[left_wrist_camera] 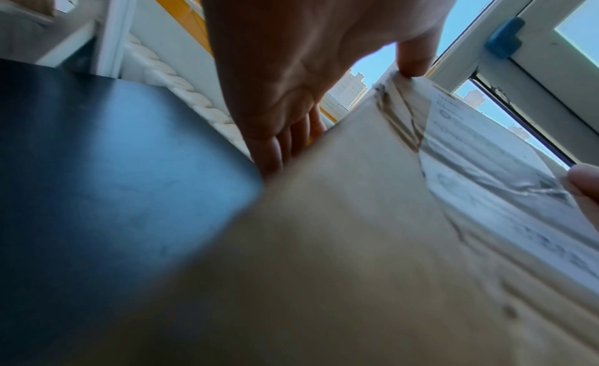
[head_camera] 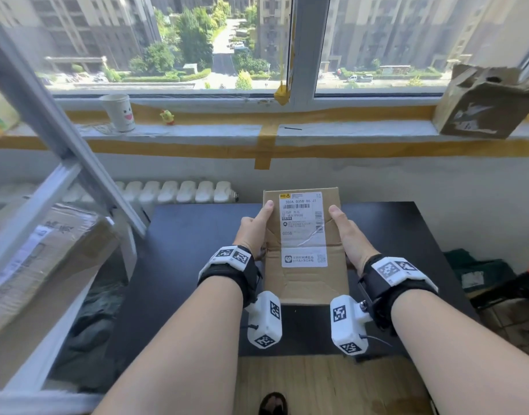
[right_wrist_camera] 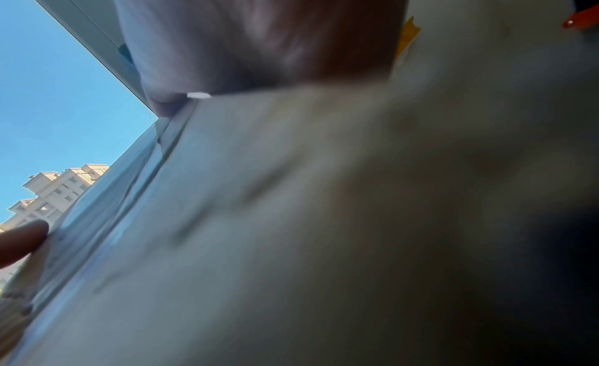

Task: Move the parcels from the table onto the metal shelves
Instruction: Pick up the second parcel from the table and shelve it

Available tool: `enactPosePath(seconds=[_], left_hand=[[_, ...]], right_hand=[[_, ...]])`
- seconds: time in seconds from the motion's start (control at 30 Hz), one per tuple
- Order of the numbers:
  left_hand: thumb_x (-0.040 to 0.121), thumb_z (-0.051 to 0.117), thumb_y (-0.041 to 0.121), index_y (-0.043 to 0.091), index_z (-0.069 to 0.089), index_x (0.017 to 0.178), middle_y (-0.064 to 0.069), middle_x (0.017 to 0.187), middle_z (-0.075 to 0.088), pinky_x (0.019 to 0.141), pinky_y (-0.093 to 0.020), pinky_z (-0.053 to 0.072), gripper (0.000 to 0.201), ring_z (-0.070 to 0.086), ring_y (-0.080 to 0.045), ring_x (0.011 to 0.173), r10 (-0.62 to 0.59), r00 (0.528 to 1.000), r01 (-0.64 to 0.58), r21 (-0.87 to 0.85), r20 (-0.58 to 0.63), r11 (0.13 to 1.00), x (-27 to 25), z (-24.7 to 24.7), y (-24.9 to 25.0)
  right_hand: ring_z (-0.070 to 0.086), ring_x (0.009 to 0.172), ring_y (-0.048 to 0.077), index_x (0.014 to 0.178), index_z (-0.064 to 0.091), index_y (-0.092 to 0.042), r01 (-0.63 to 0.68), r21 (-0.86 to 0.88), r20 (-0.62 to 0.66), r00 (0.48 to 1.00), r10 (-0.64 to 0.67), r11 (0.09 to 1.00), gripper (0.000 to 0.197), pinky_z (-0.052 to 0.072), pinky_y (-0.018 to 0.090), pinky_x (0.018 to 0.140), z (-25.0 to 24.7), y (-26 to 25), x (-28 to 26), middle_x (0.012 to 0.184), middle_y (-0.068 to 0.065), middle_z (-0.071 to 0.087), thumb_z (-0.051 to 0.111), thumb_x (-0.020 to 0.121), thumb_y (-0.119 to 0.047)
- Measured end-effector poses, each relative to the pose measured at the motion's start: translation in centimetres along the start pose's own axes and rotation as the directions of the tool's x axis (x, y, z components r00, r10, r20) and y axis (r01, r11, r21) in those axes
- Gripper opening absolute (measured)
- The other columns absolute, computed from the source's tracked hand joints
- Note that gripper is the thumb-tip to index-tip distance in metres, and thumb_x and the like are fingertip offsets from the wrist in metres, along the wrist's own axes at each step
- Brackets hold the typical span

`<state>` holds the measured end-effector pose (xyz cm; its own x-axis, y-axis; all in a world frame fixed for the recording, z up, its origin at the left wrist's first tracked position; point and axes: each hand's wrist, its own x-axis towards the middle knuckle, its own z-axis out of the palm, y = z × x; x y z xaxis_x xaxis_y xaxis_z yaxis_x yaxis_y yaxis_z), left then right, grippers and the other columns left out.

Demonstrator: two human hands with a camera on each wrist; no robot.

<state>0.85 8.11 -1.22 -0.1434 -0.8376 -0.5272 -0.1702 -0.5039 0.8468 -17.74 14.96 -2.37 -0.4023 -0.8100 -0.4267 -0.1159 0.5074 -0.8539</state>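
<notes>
parcel (head_camera: 305, 250): 1 | left hand (head_camera: 252, 232), right hand (head_camera: 351, 238): 2, gripping its sides

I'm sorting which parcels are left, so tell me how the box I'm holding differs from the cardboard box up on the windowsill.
The held box sits between the left hand and right hand above the black table; the windowsill box rests on the sill untouched. The held box carries an intact white shipping label; the windowsill box shows only torn label scraps. The held box lies flat and looks tidy; the windowsill box stands tilted with a crumpled top. Both are brown cardboard.
</notes>
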Motion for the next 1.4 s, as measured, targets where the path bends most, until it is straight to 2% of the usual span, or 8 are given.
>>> enactPosePath(seconds=[0.43, 0.6, 0.7, 0.93, 1.13, 1.2, 1.3, 1.4], left_hand=[[0.050, 0.054, 0.085, 0.012, 0.052, 0.122, -0.014, 0.118, 0.066, 0.094, -0.052, 0.054, 0.102, 0.068, -0.032, 0.108, -0.013, 0.988, 0.007, -0.041, -0.151, 0.999, -15.0, -5.2, -8.9], [0.067, 0.055, 0.077, 0.010, 0.049, 0.118, -0.007, 0.105, 0.062, 0.098, -0.051, 0.051, 0.085, 0.063, -0.030, 0.104, -0.014, 0.970, 0.000, -0.057, -0.244, 0.998, -19.8, -9.0, -10.6], [0.073, 0.053, 0.075, 0.013, 0.045, 0.118, 0.001, 0.095, 0.055, 0.100, -0.050, 0.049, 0.077, 0.059, -0.028, 0.104, -0.010, 0.955, -0.008, -0.059, -0.297, 0.998, -22.5, -12.2, -11.8], [0.026, 0.058, 0.097, 0.017, 0.051, 0.137, -0.008, 0.126, 0.066, 0.098, -0.053, 0.050, 0.138, 0.064, -0.030, 0.113, -0.057, 0.949, 0.019, -0.126, -0.309, 0.992, -23.7, -21.4, -16.9], [0.034, 0.061, 0.093, 0.022, 0.063, 0.128, -0.005, 0.123, 0.070, 0.101, -0.051, 0.047, 0.118, 0.065, -0.031, 0.113, -0.014, 0.936, -0.038, -0.138, -0.353, 0.990, -28.3, -29.8, -20.1], [0.046, 0.058, 0.088, 0.020, 0.071, 0.118, -0.005, 0.114, 0.075, 0.103, -0.049, 0.047, 0.100, 0.068, -0.030, 0.109, 0.024, 0.934, -0.069, -0.116, -0.356, 0.991, -29.5, -33.0, -21.5], [0.032, 0.058, 0.098, 0.020, 0.061, 0.131, -0.008, 0.126, 0.069, 0.104, -0.051, 0.045, 0.126, 0.064, -0.032, 0.115, -0.040, 0.928, -0.007, -0.125, -0.370, 0.992, -29.1, -38.8, -24.8], [0.022, 0.056, 0.099, 0.021, 0.055, 0.136, -0.007, 0.133, 0.063, 0.104, -0.053, 0.043, 0.138, 0.061, -0.032, 0.119, -0.035, 0.930, -0.005, -0.107, -0.365, 0.994, -30.7, -44.4, -26.2]], right_hand=[[0.073, 0.098, 0.030, 0.116, 0.066, -0.019, 0.015, 0.000, 0.168, 0.986, -0.015, 1.000, 0.095, 0.055, 0.054, 0.091, 3.0, 4.0, -15.8, 0.107, 0.007, 0.076, 0.041, 0.056, -0.088], [0.072, 0.099, 0.032, 0.086, 0.069, -0.025, 0.055, -0.022, 0.237, 0.970, -0.048, 0.998, 0.051, 0.052, 0.049, 0.098, 6.1, 3.6, -20.5, 0.103, 0.011, 0.077, 0.039, 0.091, -0.066], [0.071, 0.100, 0.033, 0.083, 0.067, -0.027, 0.054, -0.043, 0.286, 0.958, -0.039, 0.998, 0.047, 0.053, 0.045, 0.095, 8.8, 3.3, -23.1, 0.104, 0.011, 0.076, 0.038, 0.094, -0.062], [0.071, 0.091, 0.029, 0.093, 0.069, -0.025, 0.071, -0.051, 0.360, 0.932, -0.049, 0.996, 0.049, 0.053, 0.045, 0.090, 16.2, 3.0, -27.7, 0.098, 0.007, 0.076, 0.040, 0.092, -0.064], [0.064, 0.072, 0.017, 0.082, 0.061, -0.027, 0.069, -0.048, 0.388, 0.920, -0.045, 0.996, 0.040, 0.042, 0.029, 0.058, 23.7, 3.4, -33.9, 0.082, -0.001, 0.069, 0.039, 0.097, -0.057], [0.066, 0.076, 0.019, 0.082, 0.062, -0.026, 0.085, -0.058, 0.410, 0.910, -0.054, 0.995, 0.040, 0.045, 0.030, 0.062, 26.4, 3.6, -36.4, 0.085, 0.001, 0.071, 0.039, 0.097, -0.055], [0.072, 0.090, 0.034, 0.089, 0.070, -0.022, 0.097, -0.058, 0.456, 0.888, -0.060, 0.994, 0.041, 0.056, 0.046, 0.089, 30.6, 3.5, -39.9, 0.095, 0.010, 0.078, 0.044, 0.094, -0.053], [0.070, 0.076, 0.029, 0.086, 0.071, -0.017, 0.112, -0.014, 0.487, 0.869, -0.091, 0.994, 0.037, 0.054, 0.045, 0.090, 34.7, 3.0, -43.0, 0.070, 0.003, 0.078, 0.048, 0.095, -0.044]])
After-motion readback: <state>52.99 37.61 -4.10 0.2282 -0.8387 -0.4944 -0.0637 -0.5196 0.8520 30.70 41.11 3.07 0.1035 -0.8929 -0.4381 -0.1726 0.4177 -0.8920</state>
